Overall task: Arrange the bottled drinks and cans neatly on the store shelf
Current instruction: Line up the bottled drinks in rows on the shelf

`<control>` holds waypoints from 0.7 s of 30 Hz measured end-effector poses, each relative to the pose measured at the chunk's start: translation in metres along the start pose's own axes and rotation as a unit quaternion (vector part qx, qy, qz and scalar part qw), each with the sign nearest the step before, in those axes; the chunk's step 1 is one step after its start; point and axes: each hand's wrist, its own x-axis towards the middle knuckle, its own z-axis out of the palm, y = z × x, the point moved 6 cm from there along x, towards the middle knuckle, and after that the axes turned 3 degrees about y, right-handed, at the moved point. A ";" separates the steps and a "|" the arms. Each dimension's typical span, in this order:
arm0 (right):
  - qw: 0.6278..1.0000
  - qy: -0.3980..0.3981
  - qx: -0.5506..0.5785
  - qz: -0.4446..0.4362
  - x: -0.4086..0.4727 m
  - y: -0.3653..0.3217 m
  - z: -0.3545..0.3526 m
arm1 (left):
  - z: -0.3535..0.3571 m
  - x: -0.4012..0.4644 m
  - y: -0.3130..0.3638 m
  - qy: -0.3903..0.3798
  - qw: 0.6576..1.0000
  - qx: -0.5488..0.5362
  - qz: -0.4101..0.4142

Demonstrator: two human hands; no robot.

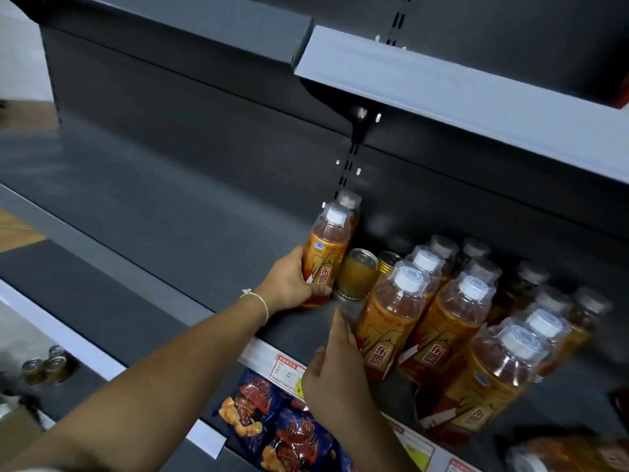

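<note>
Dark grey shelving back panel (pixel 204 131) under pale upper shelf edge (pixel 476 97).

upright orange bottles (pixel 391 321) and gold cans (pixel 355 274) crowd the shelf's (pixel 170 212) right.

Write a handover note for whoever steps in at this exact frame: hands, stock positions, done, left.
Left hand: grips an orange-labelled clear plastic bottle with a white cap, standing at the left end of the stock on the dark grey metal shelf.
Right hand: open, fingers straight beside the front-left orange bottle of the block.
Two gold metal cans stand between the gripped bottle and the block.
Done: bottles mostly in rows at right.
Left: seat the gripped bottle, line up the cans.
</note>
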 end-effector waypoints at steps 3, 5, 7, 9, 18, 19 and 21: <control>1.000 0.002 0.014 0.002 0.004 -0.001 0.004 | 0.000 0.003 0.002 0.000 0.999 0.039 0.008; 1.000 0.000 0.024 0.004 0.005 0.000 0.007 | -0.002 0.003 0.006 -0.003 0.997 0.072 0.016; 1.000 0.003 0.023 -0.001 0.004 0.002 0.010 | -0.007 -0.001 0.013 -0.013 0.990 0.142 0.019; 1.000 0.014 0.021 -0.017 0.002 0.003 0.012 | -0.018 -0.005 0.026 -0.005 0.968 0.250 0.020; 0.965 0.204 0.045 -0.159 -0.015 -0.016 -0.058 | -0.015 -0.028 0.092 -0.041 0.987 0.081 0.132; 0.948 0.251 0.033 -0.193 -0.020 -0.024 -0.075 | -0.008 -0.028 0.092 -0.061 0.989 0.061 0.123; 0.911 0.326 -0.014 -0.253 -0.027 -0.043 -0.108 | 0.006 -0.026 0.093 -0.100 0.989 0.036 0.105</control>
